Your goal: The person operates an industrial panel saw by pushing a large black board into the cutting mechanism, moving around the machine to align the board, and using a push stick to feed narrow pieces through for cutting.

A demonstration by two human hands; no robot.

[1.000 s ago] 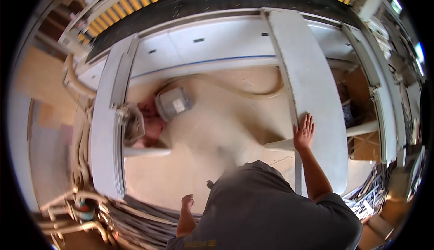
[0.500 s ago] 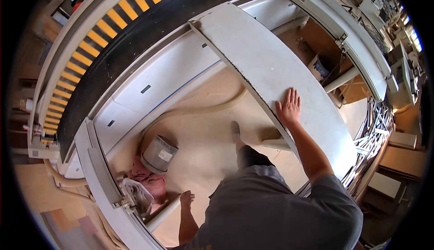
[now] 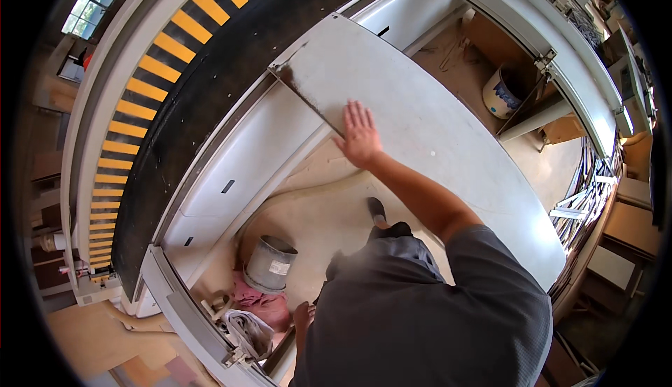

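My right hand lies open on a long grey-white panel, fingers together and stretched out, close to its left edge. Dark smudges mark the panel's far left corner. Low beside my body hangs my left hand, loosely open and partly hidden by my shirt; nothing shows in it. Nearest to that hand are a pink cloth and a grey bucket on the floor inside the machine frame.
A black bed with a yellow-and-black striped guard curves along the far left. Frame rails run on both sides. A hose lies on the floor. Beyond the panel stand a white bucket and a pile of thin strips.
My right hand has slid forward and left along the panel toward its far end. My body has stepped forward, and my left hand has become more hidden.
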